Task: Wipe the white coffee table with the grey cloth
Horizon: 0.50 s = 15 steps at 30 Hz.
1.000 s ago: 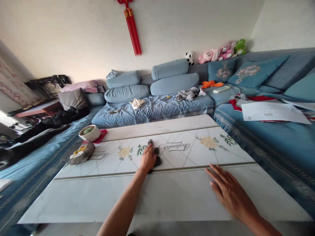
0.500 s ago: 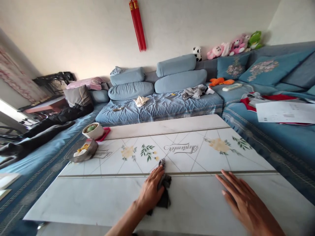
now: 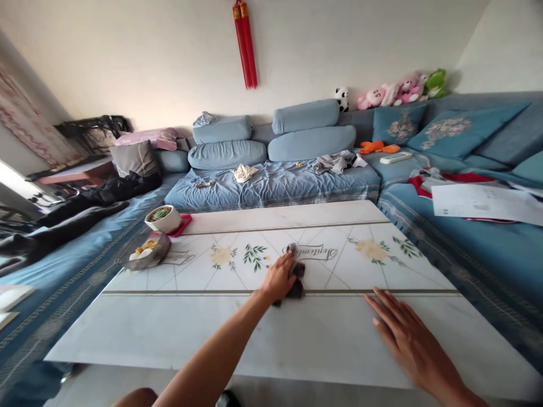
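A dark grey cloth (image 3: 297, 285) lies crumpled under my left hand (image 3: 279, 276), which presses it against the patterned top of the low table (image 3: 178, 328). The cloth covers the start of the word "September" printed there, and part of it is hidden beneath my palm. To the right, my right hand (image 3: 409, 333) rests flat on the tabletop with its fingers spread, holding nothing. Its fingertips reach the gold-brown stripe.
On the table's left end stand a clear bowl (image 3: 155, 257) with food and a white pot with a succulent (image 3: 163, 217) on a pink-red mat. A blue sofa (image 3: 271, 192) surrounds the table, with clothes, a sheet of paper (image 3: 483, 202) and plush toys on it.
My left hand has pushed the cloth forward and slightly right, from the stripe onto the printed band. My right hand stays flat in about the same spot on the table.
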### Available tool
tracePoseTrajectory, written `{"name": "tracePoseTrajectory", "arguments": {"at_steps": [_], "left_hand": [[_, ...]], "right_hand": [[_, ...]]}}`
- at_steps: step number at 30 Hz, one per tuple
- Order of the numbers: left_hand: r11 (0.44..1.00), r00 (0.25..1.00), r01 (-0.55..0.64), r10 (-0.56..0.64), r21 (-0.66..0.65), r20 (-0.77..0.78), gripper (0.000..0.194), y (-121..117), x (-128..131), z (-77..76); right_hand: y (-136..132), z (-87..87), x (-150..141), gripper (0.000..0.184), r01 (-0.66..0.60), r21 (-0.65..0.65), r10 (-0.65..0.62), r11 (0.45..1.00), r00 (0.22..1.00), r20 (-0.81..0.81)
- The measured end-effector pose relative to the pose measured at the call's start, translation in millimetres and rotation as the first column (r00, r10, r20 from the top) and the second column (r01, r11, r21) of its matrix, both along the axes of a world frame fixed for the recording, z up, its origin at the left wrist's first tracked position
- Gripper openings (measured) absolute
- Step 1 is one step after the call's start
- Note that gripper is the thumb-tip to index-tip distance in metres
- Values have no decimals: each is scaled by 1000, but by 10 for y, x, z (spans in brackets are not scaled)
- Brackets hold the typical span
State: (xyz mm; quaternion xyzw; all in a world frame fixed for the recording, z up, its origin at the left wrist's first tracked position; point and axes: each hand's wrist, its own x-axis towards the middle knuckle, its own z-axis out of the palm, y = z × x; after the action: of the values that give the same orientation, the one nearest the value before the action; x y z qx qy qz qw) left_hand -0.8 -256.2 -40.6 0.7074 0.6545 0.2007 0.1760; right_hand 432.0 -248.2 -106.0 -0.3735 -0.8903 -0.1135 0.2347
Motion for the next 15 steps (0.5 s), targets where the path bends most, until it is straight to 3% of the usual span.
{"name": "tracePoseTrajectory", "arguments": {"at_steps": [3, 5, 6, 8, 10, 13, 15], "left_hand": [[997, 999, 26, -28, 68, 29, 91, -1018, -115, -362], [996, 999, -16, 13, 89, 33, 94, -1348, -164, -511], [995, 999, -38, 36, 88, 28, 92, -1352, -176, -542], [995, 998, -67, 66, 78, 13, 83, -1037, -183, -509], [994, 996, -94, 94, 62, -1, 73, -410, -183, -370], [986, 986, -163, 163, 21, -24, 63, 629, -158, -48], [979, 979, -203, 203, 11, -26, 60, 1091, -77, 183]], "right_hand": [[-32, 17, -13, 69, 4, -23, -4, 1000, 1000, -9], [-49, 31, -19, 70, 11, -38, -11, 999, 1000, -14], [-53, 34, -19, 71, 12, -43, -13, 999, 1000, -16], [-51, 32, -13, 72, 8, -47, -9, 999, 1000, -16], [-37, 15, 0, 73, 7, -48, -8, 999, 1000, -11], [-21, -20, 11, 71, 21, -44, -21, 999, 1000, -1], [-22, -29, 4, 67, 36, -32, -35, 999, 999, 5]]}}
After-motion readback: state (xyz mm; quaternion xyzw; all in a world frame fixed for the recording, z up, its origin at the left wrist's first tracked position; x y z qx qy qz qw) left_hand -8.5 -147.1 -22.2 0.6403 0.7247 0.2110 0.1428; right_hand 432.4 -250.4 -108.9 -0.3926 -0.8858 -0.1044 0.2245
